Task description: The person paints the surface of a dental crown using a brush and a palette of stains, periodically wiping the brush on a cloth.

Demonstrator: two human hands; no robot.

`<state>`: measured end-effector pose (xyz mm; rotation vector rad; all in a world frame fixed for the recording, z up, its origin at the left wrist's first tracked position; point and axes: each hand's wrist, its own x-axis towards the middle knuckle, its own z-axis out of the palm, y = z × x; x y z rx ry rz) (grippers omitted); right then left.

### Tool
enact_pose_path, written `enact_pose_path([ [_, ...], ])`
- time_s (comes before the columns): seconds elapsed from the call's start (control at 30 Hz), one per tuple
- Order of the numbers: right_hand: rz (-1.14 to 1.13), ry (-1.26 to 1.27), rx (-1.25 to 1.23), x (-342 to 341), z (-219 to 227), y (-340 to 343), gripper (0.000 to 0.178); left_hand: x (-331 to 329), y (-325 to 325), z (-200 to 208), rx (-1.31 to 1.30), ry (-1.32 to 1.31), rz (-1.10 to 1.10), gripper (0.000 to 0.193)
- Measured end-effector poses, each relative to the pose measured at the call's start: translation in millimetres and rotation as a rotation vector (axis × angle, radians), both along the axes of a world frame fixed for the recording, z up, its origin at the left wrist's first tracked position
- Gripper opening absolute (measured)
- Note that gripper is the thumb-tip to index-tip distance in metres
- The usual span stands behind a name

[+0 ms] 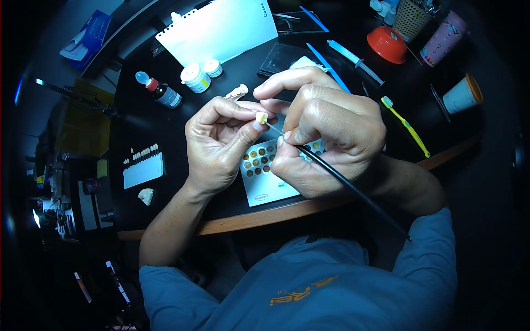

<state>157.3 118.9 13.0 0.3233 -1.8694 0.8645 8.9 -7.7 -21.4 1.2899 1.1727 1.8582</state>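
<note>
Palette (pixel 265 190) of colour wells sits under my hands; my right hand (pixel 331 143) pinches the thin black brush (pixel 353 190), my left hand (pixel 221 140) pinches the small tooth (pixel 261 117). I'd brace both hands together and stroke lightly.

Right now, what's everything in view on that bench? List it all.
small tooth piece: 1, cream, pinched in the left fingertips
brush: 1, thin black handle, in the right hand, tip at the tooth piece
colour palette: 1, white with brown and yellow wells, under the hands
shade guide: 1, white tabs, table left
dropper bottle: 1, dark with blue tip, upper left
jars: 2, white, beside the bottle
notepad: 1, white, table top
toothbrush: 1, yellow, right
bowl: 1, red, upper right
cups: 2, right edge
syringe: 1, blue and clear, upper right
table: 1, black top, wooden edge
left hand: grip shut on the tooth piece
right hand: grip shut on the brush
</note>
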Motion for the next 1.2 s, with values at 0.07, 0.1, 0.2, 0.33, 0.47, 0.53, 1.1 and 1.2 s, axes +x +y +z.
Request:
enact_pose_path([
  [0.07, 0.006, 0.010, 0.009, -0.6, -1.9, 0.8, 0.020, 1.5, 0.4, 0.9, 0.008, -0.037, -0.008, 0.014],
  [0.1, 0.008, 0.014, 0.011, -0.8, -2.1, 0.9, 0.020, 1.3, 0.2, 0.9, 0.008, -0.037, -0.008, 0.014],
  [0.2, 0.021, 0.010, 0.006, -0.5, -1.4, 1.0, 0.020, 0.1, -0.6, 0.8, -0.009, -0.011, 0.007, 0.014],
  [0.33, 0.002, 0.040, -0.001, -2.6, -1.4, -0.4, 0.018, 0.1, -0.5, 0.2, -0.006, -0.014, -0.003, 0.015],
  [0.47, 0.014, 0.006, 0.022, 0.0, -1.8, 1.9, 0.020, -0.4, -0.7, -0.6, 0.004, -0.027, -0.009, 0.014],
  [0.53, 0.010, -0.003, 0.019, 0.2, -0.1, 1.6, 0.020, 3.8, -1.4, 3.6, -0.009, -0.087, -0.023, 0.014],
  [1.1, 0.011, 0.000, 0.022, -0.5, -0.5, 1.9, 0.020, 1.7, -1.0, 0.7, 0.009, -0.095, -0.032, 0.013],
  [1.2, 0.003, 0.006, 0.004, -0.7, -1.5, 1.6, 0.020, 1.8, -0.3, 1.1, 0.010, -0.071, -0.033, 0.013],
])
